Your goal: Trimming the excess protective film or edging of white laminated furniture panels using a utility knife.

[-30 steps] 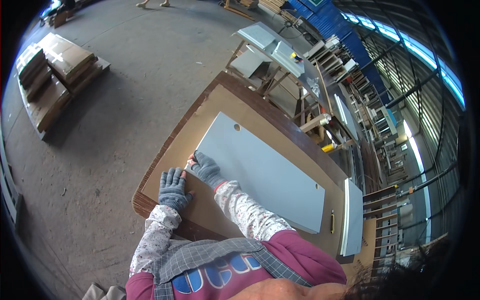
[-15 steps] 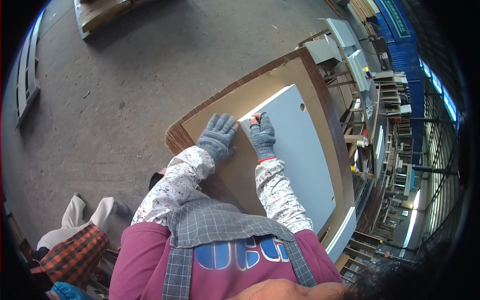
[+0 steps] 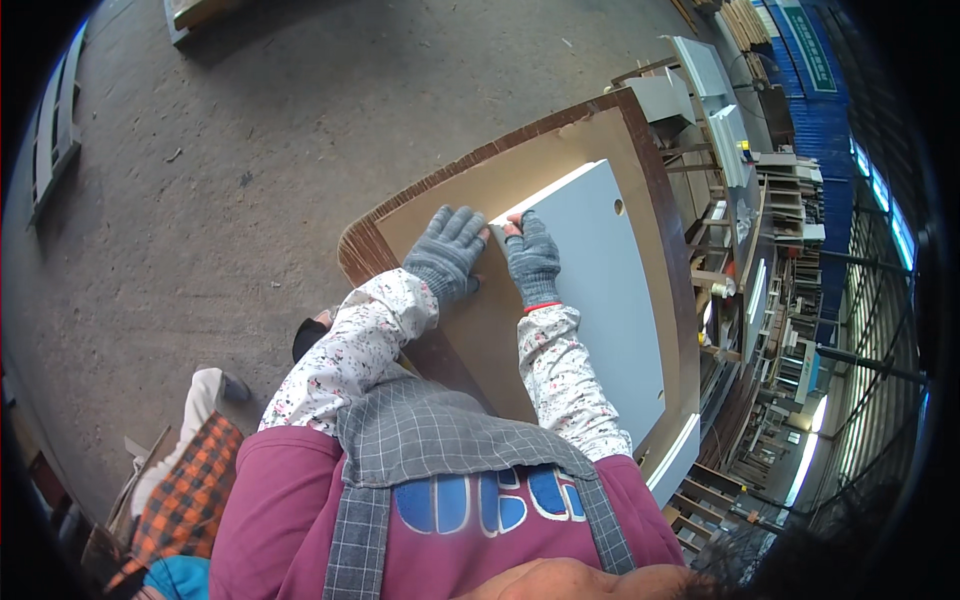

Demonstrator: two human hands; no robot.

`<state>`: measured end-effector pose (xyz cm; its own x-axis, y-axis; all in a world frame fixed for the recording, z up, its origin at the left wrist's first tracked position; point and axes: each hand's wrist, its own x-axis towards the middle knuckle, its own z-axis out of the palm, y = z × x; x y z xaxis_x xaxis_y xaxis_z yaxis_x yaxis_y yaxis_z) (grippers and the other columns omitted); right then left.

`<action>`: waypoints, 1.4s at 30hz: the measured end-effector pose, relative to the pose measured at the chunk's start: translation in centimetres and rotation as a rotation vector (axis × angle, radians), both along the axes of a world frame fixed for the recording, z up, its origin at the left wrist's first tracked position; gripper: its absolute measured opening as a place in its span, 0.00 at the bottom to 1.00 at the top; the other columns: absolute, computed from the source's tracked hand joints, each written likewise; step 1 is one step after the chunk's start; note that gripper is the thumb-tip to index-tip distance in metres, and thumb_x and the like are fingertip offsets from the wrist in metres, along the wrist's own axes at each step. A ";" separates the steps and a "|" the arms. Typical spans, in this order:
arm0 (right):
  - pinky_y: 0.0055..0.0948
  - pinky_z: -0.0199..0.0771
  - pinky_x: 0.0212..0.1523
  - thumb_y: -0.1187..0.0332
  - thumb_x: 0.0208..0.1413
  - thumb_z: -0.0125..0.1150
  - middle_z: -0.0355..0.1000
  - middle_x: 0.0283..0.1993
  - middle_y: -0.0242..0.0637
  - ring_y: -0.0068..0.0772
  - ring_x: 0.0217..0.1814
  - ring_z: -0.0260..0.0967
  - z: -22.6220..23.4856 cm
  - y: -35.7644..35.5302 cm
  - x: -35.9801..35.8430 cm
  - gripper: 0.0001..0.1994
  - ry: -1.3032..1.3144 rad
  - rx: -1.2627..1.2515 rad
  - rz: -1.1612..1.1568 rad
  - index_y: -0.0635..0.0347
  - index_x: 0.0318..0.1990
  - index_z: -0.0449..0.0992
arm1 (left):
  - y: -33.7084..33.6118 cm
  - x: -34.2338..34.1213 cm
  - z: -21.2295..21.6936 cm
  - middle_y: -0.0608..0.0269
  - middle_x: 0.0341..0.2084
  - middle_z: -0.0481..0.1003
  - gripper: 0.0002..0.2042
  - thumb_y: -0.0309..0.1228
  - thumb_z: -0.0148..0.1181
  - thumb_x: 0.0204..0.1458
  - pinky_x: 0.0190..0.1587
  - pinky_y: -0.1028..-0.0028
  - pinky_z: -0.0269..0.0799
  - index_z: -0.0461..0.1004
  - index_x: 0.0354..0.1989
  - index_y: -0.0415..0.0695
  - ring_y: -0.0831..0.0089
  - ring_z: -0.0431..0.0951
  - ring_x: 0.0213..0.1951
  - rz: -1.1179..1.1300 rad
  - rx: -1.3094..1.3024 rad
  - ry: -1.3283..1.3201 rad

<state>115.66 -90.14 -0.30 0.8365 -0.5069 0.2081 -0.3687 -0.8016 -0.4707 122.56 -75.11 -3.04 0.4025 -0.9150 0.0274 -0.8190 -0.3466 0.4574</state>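
A pale grey panel (image 3: 595, 290) with a white edge and two small round holes lies on a brown-covered worktable (image 3: 440, 335). My left hand (image 3: 450, 245), in a grey glove with bare fingertips, rests flat beside the panel's left corner, fingers stretched out. My right hand (image 3: 533, 255), gloved alike, is on the panel at that same corner. Its thumb and fingers are pinched together at the white edge; what they hold, if anything, is too small to make out.
The table's worn dark rim (image 3: 400, 200) curves round the far left. White boards (image 3: 735, 145) lie on racks to the right. Another person in an orange checked garment (image 3: 190, 490) is at the lower left. A pallet (image 3: 52, 135) lies on the floor at far left.
The table and panel appear slightly further right and higher in the view. Both hands stay by the panel's corner, the right one still pinched. The other person has shifted nearer to me.
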 end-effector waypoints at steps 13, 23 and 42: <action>0.24 0.66 0.25 0.72 0.49 0.51 0.66 0.25 0.34 0.25 0.22 0.63 1.4 -1.6 0.6 0.03 0.035 0.498 -0.140 0.58 0.30 0.66 | 0.0 0.0 0.4 0.60 0.60 0.48 0.33 0.51 0.47 0.45 0.63 0.64 0.30 0.54 0.58 0.43 0.65 0.41 0.63 -0.003 0.025 -0.008; 0.35 0.67 0.34 0.66 0.46 0.55 0.69 0.26 0.43 0.41 0.30 0.68 2.7 -1.6 2.2 0.07 0.410 0.001 -0.005 0.59 0.29 0.68 | 0.0 0.1 0.2 0.60 0.60 0.47 0.34 0.52 0.46 0.46 0.63 0.64 0.29 0.52 0.58 0.44 0.66 0.40 0.63 -0.007 0.049 0.002; 0.40 0.65 0.33 0.66 0.47 0.53 0.68 0.28 0.43 0.45 0.33 0.66 1.8 -2.0 1.2 0.07 0.341 0.006 0.190 0.59 0.28 0.66 | 0.1 0.2 -0.2 0.59 0.60 0.49 0.34 0.51 0.48 0.45 0.63 0.64 0.32 0.54 0.57 0.43 0.65 0.42 0.62 0.009 0.008 -0.002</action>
